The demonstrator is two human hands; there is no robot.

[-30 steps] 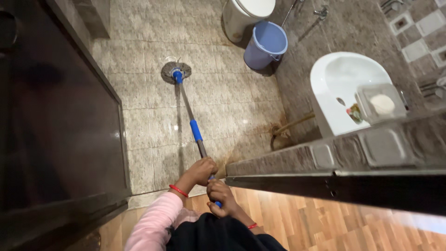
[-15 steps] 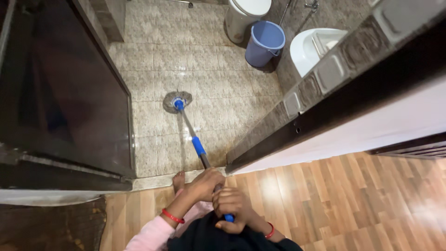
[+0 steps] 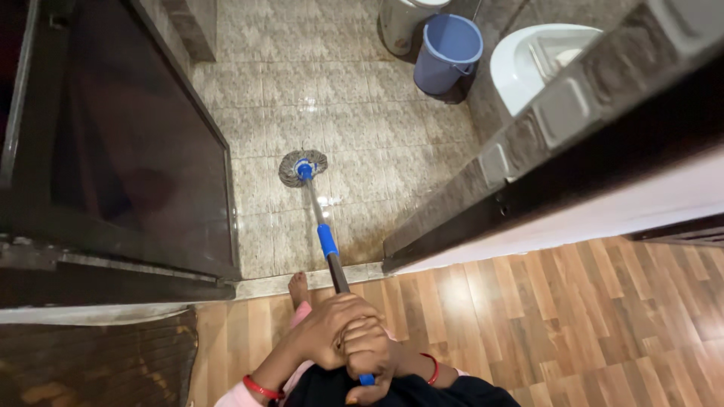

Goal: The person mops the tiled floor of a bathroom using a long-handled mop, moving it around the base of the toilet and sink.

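Both my hands grip the upper end of a mop handle (image 3: pixel 326 241), a metal pole with blue grips. My left hand (image 3: pixel 326 328) wraps the pole higher up, and my right hand (image 3: pixel 373 353) closes around the blue end just below it. The round grey mop head (image 3: pixel 302 166) rests flat on the beige bathroom floor tiles (image 3: pixel 354 90), a little inside the doorway. Red bangles circle both wrists. My bare foot (image 3: pixel 299 287) stands at the threshold.
A dark open door (image 3: pixel 128 166) lines the left side. A blue bucket (image 3: pixel 446 53) and a white toilet base (image 3: pixel 400 22) stand at the far end. A white basin (image 3: pixel 539 60) shows behind the tiled wall edge (image 3: pixel 543 120). Wood flooring (image 3: pixel 566 324) lies under me.
The mop head has been drawn back toward the doorway from the far tiles. My hands have moved closer together on the handle, and my view has shifted back over the wood floor.
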